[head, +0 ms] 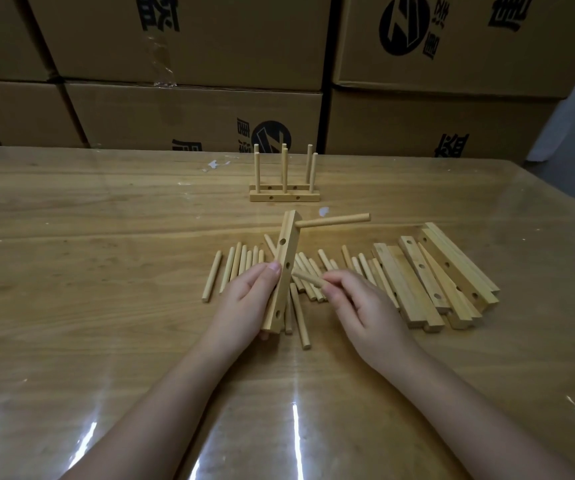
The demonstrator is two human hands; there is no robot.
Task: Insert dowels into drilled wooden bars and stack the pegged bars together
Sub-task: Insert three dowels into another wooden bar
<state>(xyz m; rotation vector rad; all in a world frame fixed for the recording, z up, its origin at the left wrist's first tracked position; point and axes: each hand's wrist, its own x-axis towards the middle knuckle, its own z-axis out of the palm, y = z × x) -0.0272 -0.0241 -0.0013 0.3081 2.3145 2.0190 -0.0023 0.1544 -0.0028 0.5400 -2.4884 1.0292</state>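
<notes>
- The left hand (244, 299) grips the bar (284, 271) at frame centre, with fingers curled round its lower half and the thumb on the face showing holes.
- The bar's long axis runs from lower centre up and slightly right.
- One peg (334, 220) sticks out rightward from near the bar's top.
- The right hand (358, 306) pinches a dowel (308, 278) between thumb and fingertips.
- The dowel points left and slightly up. Its free end is just beside the bar's right edge, about mid-length.
- The hole on that side is hidden.
- The next move is probably a short leftward push by the right hand while the left steadies the bar.
- Two pegged bars (284, 195) stand at upper centre.
</notes>
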